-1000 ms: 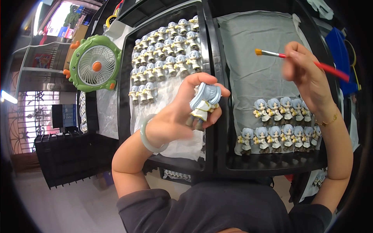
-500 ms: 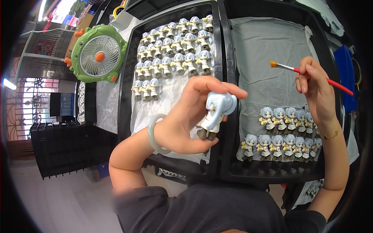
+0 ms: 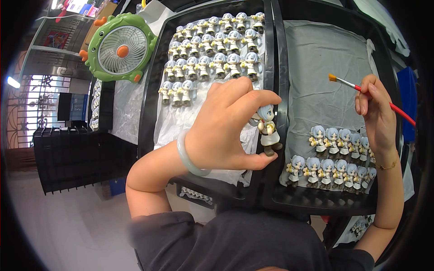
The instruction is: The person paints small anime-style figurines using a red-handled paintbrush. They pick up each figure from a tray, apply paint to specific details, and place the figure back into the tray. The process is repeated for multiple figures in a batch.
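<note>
- The left hand pinches one doll between thumb and fingers. The doll stands up straight, over the black edge between the two trays.
- The right hand has its fingers pressed around a red brush. The orange tip points up and left, away from the doll.
- The left tray has many small dolls in rows near the top. I think these wait for their turn.
- The right tray has two short rows of dolls near the bottom. I think these are done.
- A lot of white sheet in the right tray is bare, so much work is left.
- A green fan sits beside the left tray.
</note>
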`<state>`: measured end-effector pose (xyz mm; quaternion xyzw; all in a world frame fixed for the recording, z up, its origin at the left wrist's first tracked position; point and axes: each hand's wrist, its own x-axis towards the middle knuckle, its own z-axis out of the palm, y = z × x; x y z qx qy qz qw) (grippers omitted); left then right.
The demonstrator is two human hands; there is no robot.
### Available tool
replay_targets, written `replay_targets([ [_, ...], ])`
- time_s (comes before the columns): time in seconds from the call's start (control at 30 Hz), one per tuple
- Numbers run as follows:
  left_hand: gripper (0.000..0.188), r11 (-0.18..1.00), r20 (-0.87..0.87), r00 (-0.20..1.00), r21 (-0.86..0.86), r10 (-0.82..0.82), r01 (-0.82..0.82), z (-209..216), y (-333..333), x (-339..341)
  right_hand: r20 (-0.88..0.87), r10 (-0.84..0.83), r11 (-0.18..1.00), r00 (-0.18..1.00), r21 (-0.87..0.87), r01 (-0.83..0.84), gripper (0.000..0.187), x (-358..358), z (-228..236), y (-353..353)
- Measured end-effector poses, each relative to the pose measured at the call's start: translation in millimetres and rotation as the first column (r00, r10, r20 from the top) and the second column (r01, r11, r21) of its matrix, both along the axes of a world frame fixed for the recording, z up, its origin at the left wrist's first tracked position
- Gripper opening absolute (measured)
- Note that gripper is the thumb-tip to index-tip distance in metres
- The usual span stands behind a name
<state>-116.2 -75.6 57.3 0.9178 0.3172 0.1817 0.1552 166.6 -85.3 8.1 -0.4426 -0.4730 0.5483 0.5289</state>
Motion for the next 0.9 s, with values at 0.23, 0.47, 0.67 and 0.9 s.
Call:
replay_targets([
  [0.23,0.06,1.0,0.012,1.0,0.013,0.013,-0.013,-2.6,1.9,-1.8,0.022,0.006,1.0,1.0,-0.006,-0.006,0.02,-0.8,0.5,-0.6],
  [0.47,0.057,0.999,0.014,0.999,0.02,0.037,-0.037,-2.7,5.6,-3.2,0.04,0.015,1.0,0.999,0.007,-0.015,0.021,-0.8,2.3,-2.1],
  [0.67,0.051,0.925,0.341,0.925,-0.38,0.169,-0.029,-0.6,12.4,-8.4,0.055,0.016,1.0,0.998,0.011,-0.017,0.021,-0.7,2.7,-1.7],
  [0.9,0.055,0.792,0.347,0.846,-0.595,0.404,-0.135,2.1,62.9,-77.2,0.039,0.032,0.998,0.999,0.045,-0.034,0.022,-0.8,7.1,-5.1],
])
